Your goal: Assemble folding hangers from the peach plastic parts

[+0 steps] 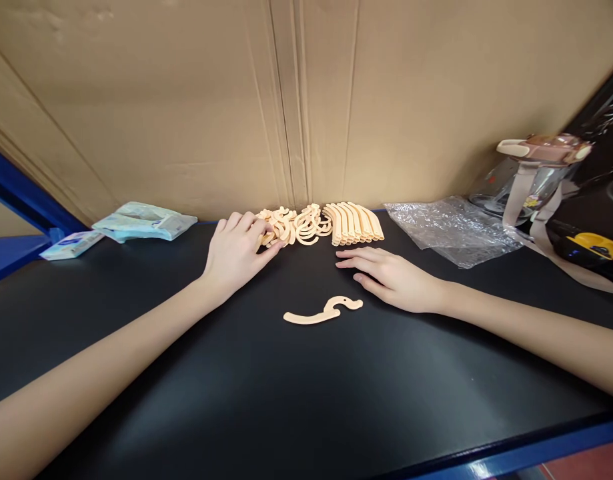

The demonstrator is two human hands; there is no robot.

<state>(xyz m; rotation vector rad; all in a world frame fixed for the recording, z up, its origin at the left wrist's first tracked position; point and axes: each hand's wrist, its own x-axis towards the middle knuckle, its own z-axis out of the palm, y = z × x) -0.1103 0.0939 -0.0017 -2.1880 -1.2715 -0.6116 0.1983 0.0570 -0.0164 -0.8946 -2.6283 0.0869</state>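
Observation:
My left hand (pixel 237 252) reaches to the back of the black table (pixel 196 387) and its fingers curl onto a loose heap of pale orange plastic hook pieces (pixel 292 224). Whether they grip one is hidden. To the right of the heap lies a neat row of curved pale orange bars (pixel 355 223). My right hand (pixel 392 279) rests flat on the table with its fingers stretched out, holding nothing. Just in front of it lies one assembled hook-and-bar piece (pixel 322 311) by itself.
A crumpled clear plastic bag (pixel 451 230) lies at the back right, next to a clear bottle with a pink lid (pixel 531 175) and a dark bag (pixel 591 233). Light blue packets (pixel 143 222) lie at the back left. A cardboard wall (pixel 306 100) stands behind.

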